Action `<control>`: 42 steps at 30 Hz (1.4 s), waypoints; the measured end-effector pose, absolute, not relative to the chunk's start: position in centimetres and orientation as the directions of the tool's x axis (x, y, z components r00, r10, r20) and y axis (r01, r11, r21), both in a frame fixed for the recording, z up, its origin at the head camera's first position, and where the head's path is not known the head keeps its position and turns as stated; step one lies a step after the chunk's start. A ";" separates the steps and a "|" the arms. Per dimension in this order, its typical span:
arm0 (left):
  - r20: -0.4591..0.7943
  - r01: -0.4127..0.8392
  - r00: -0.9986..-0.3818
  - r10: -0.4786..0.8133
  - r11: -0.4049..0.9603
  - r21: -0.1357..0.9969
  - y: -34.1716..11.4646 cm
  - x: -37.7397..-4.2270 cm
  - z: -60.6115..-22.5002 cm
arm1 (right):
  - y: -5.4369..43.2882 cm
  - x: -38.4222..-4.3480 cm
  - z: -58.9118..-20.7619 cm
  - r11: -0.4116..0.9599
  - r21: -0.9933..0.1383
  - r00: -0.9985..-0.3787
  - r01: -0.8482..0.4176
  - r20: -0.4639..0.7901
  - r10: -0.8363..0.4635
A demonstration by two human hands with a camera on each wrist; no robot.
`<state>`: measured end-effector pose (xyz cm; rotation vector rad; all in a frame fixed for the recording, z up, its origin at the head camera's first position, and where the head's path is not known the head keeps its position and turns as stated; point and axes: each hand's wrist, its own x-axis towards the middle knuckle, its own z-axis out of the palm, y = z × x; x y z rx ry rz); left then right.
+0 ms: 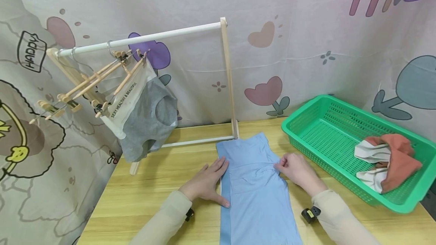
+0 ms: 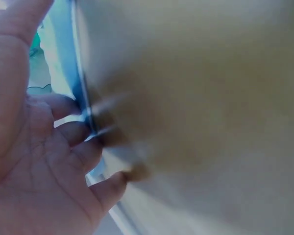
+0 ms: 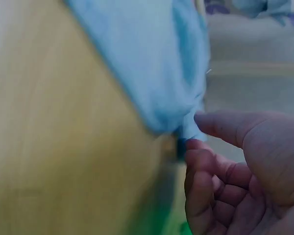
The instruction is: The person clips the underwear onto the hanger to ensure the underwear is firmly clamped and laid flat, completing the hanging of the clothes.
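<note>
A light blue garment (image 1: 255, 192) lies lengthwise on the wooden table, with a darker blue strip along its left side and creases across its upper part. My left hand (image 1: 208, 184) rests on that left side, fingers spread and thumb pointing right. In the left wrist view, the fingertips (image 2: 88, 152) lie along the cloth's edge. On the opposite side, my right hand (image 1: 295, 170) pinches the garment's right edge between thumb and curled fingers. The right wrist view shows a gathered bit of the cloth (image 3: 161, 98) at the thumb tip.
A green basket (image 1: 327, 162) on the right holds a crumpled rust-and-white garment (image 1: 396, 160). Behind the hands stands a rack with a white rail (image 1: 170, 33). From it hang wooden clip hangers (image 1: 92, 82) and a grey-and-white garment (image 1: 146, 112). A printed cloth backdrop (image 1: 306, 29) closes off the back.
</note>
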<state>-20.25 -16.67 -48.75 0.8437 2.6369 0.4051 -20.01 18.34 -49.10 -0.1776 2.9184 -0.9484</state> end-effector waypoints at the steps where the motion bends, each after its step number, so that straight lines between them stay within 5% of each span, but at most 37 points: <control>1: -0.227 0.500 -0.769 0.598 0.783 0.370 -16.6 -20.4 -48.5 | 18.1 -19.6 -48.7 0.809 -0.576 -0.989 -0.119 0.000 -0.145; 7: -0.134 0.493 -0.814 0.565 0.795 0.353 -15.7 -22.4 -47.3 | 15.0 -15.8 -46.6 0.801 -0.437 -0.912 -0.409 0.170 -0.373; 14: -0.176 0.452 -0.840 0.514 0.840 0.300 -15.7 -25.3 -47.9 | 10.1 -11.2 -47.1 0.486 -0.426 -0.582 -0.763 0.124 -0.804; 18: -0.215 0.436 -0.835 0.506 0.848 0.302 -15.9 -25.9 -48.5 | 8.5 -10.5 -48.0 0.425 -0.412 -0.491 -0.806 0.062 -0.869; 31: -0.254 0.430 -0.816 0.519 0.839 0.334 -16.0 -26.2 -48.6 | 7.6 -10.1 -49.1 0.371 -0.302 -0.419 -0.878 0.114 -0.901; 42: -0.274 0.409 -0.820 0.502 0.849 0.334 -16.0 -26.8 -48.7 | 6.6 -9.9 -49.5 0.403 -0.225 -0.431 -0.887 0.089 -0.898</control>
